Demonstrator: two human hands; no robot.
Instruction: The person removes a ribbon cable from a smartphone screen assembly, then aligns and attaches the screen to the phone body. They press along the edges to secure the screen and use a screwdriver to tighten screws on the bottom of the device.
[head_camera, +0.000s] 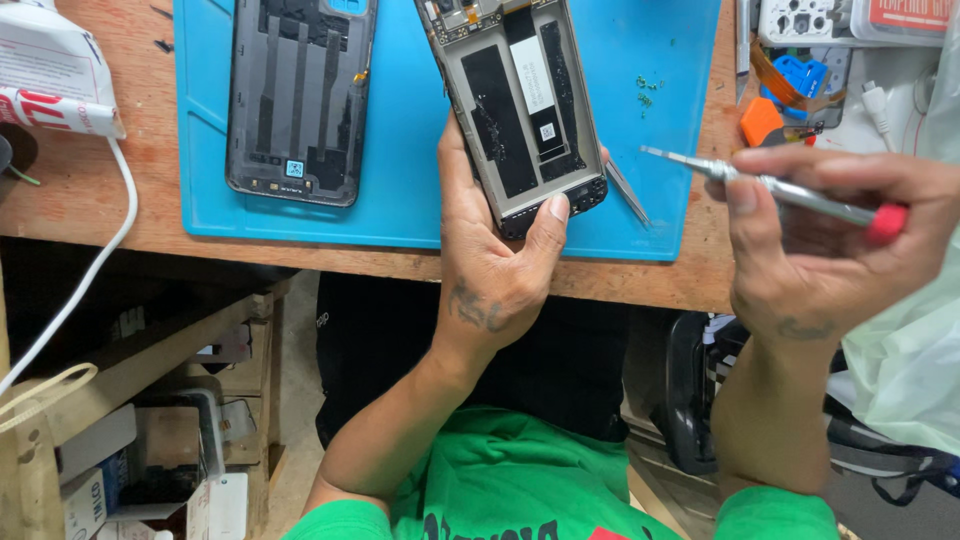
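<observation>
My left hand (492, 262) grips the lower end of an opened phone body (520, 100), its bare inside frame facing up over the blue mat (410, 210). My thumb rests on its bottom edge. My right hand (830, 250) holds a slim metal screwdriver (770, 185) with a red end, its tip pointing left, a little to the right of the phone and apart from it. The phone's dark back cover (300, 100) lies inside-up on the mat to the left. Metal tweezers (628, 192) lie on the mat beside the phone.
The wooden bench edge (620, 285) runs in front of me. A white cable (90, 270) hangs off the left. A white tube (60, 110) lies at the far left. Small parts, an orange tool (762, 122) and a blue piece (800, 75) sit at the upper right.
</observation>
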